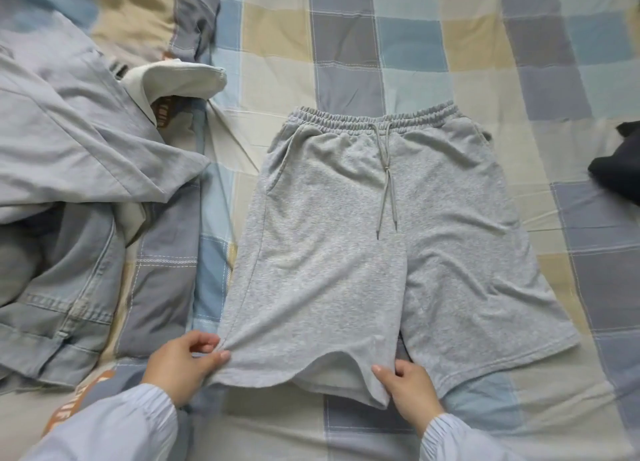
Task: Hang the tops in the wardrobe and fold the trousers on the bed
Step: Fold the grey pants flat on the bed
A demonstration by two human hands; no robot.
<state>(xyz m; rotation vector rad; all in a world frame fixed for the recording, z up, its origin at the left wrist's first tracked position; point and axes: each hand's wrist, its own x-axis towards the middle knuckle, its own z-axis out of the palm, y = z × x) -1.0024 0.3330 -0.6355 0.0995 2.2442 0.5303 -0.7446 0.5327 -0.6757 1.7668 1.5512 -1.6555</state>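
Grey drawstring shorts (pixel 363 239) lie spread flat on the checked bed sheet (pixel 346 45), waistband at the far side, legs toward me. My left hand (pixel 183 363) pinches the outer corner of the left leg's hem. My right hand (pixel 408 388) grips the inner corner of that same hem, which is lifted slightly off the sheet. The right leg lies flat and untouched.
A heap of clothes fills the left side: a pale blue garment (pixel 76 142), a cream piece (pixel 180 80) and a light denim jacket (pixel 59 305). A dark garment (pixel 620 170) lies at the right edge. A pillow (pixel 138 14) sits at the top left.
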